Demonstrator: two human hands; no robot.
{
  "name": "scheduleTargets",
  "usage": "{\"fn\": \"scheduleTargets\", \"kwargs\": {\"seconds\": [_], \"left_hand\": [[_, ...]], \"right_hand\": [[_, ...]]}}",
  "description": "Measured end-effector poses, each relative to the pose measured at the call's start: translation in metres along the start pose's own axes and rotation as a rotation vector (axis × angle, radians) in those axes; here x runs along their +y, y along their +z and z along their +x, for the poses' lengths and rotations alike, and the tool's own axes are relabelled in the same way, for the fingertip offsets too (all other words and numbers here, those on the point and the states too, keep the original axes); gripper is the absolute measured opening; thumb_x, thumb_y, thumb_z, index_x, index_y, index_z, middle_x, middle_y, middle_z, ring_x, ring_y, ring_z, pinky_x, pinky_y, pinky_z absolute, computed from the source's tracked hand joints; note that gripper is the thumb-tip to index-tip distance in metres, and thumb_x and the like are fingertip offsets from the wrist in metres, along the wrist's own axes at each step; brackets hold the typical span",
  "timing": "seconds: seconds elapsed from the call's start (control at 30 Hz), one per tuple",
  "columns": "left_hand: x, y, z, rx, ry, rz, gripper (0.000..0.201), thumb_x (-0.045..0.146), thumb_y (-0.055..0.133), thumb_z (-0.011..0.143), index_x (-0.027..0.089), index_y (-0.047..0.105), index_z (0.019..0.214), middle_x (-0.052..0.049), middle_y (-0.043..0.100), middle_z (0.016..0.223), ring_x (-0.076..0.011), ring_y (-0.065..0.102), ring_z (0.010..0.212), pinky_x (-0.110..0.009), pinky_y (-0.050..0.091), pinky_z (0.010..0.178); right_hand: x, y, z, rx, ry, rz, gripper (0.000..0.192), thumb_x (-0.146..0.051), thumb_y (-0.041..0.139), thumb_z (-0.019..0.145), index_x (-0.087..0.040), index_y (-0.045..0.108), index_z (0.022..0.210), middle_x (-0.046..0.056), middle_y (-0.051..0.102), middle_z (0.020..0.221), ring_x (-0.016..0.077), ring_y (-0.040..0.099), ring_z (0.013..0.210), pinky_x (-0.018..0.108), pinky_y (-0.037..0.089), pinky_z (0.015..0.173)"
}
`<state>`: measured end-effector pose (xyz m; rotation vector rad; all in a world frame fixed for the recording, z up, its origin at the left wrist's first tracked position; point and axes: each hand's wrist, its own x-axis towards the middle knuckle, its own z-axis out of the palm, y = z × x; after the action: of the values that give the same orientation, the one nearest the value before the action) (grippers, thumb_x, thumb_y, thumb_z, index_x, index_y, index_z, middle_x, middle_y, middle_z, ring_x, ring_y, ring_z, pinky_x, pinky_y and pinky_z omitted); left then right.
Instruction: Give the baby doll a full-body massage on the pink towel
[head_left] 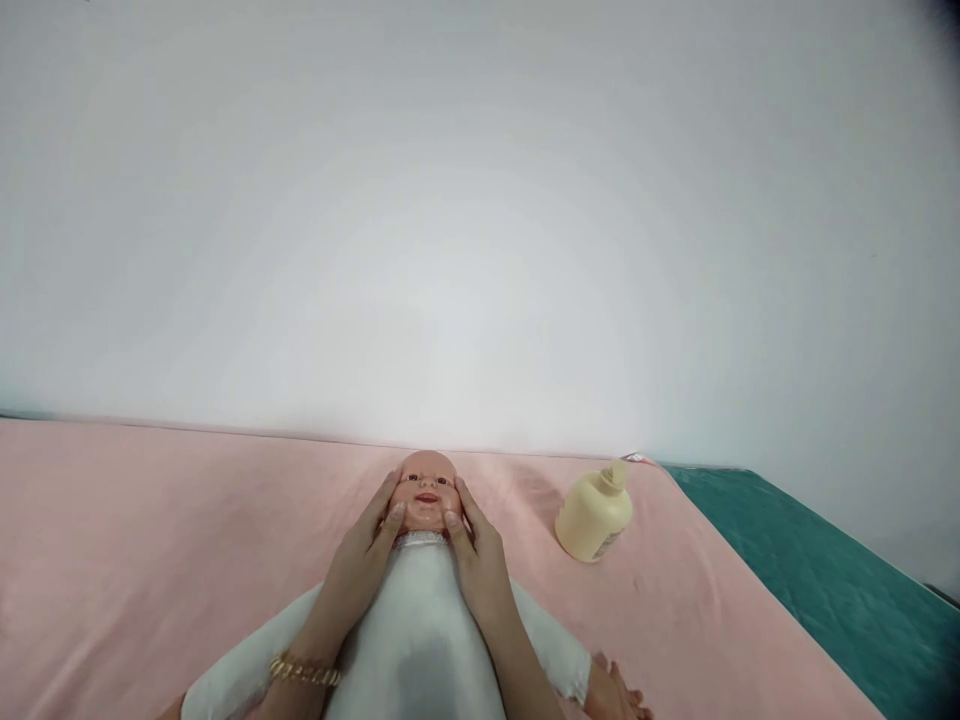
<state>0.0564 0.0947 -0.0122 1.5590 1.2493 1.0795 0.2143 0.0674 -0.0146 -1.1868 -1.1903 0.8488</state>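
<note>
A white-clad doll (420,640) lies on pink cloth (150,540) beside a cream bottle (592,520) and teal cover (825,590).

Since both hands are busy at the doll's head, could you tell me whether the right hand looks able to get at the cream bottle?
Probably yes. The right hand cups the doll, and the bottle stands on that same side on the pink sheet, nothing between them.
</note>
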Motion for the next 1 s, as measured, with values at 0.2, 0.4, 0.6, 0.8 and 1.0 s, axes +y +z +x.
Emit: {"fn": "scheduleTargets", "kwargs": {"seconds": [0.2,0.4,0.6,0.8,1.0], "left_hand": [[0.000,0.003,0.001,-0.017,0.015,-0.042,0.071,0.046,0.051,0.087,0.017,0.030,0.148,-0.011,0.034,0.154,-0.0231,0.033,0.140,-0.039,0.030,0.114],[-0.005,0.005,0.001,-0.024,-0.011,-0.070,0.076,0.043,0.055,0.083,0.016,0.028,0.148,-0.012,0.035,0.153,-0.0230,0.036,0.139,-0.036,0.035,0.111],[-0.001,0.002,0.001,-0.013,-0.004,-0.013,0.072,0.045,0.049,0.085,0.017,0.030,0.148,-0.010,0.036,0.153,-0.0233,0.034,0.140,-0.037,0.033,0.112],[0.003,0.001,-0.001,-0.013,-0.016,0.029,0.067,0.050,0.037,0.091,0.018,0.029,0.149,-0.008,0.032,0.155,-0.0212,0.028,0.143,-0.039,0.023,0.117],[-0.002,0.003,0.000,-0.009,0.012,0.022,0.067,0.052,0.029,0.093,0.014,0.030,0.149,-0.008,0.031,0.156,-0.0192,0.027,0.143,-0.038,0.020,0.118]], "right_hand": [[0.007,0.006,0.000,-0.015,0.052,0.166,0.076,-0.033,0.074,0.074,-0.018,0.044,0.142,0.008,0.048,0.142,0.0266,0.049,0.128,0.040,0.045,0.105],[0.008,0.006,0.000,0.020,0.022,0.132,0.066,-0.031,0.071,0.077,-0.021,0.050,0.138,0.007,0.050,0.141,0.0270,0.049,0.128,0.041,0.044,0.105],[0.009,0.004,0.000,0.016,0.010,0.114,0.061,-0.031,0.068,0.080,-0.022,0.051,0.138,0.005,0.050,0.141,0.0261,0.046,0.130,0.041,0.042,0.107],[0.004,-0.002,0.003,-0.015,0.028,0.083,0.063,-0.049,0.067,0.082,-0.021,0.052,0.137,0.006,0.049,0.142,0.0272,0.042,0.133,0.043,0.034,0.112],[0.004,-0.006,0.006,-0.026,0.029,0.095,0.065,-0.060,0.063,0.082,-0.021,0.055,0.134,0.007,0.051,0.140,0.0277,0.043,0.133,0.046,0.033,0.112]]}}
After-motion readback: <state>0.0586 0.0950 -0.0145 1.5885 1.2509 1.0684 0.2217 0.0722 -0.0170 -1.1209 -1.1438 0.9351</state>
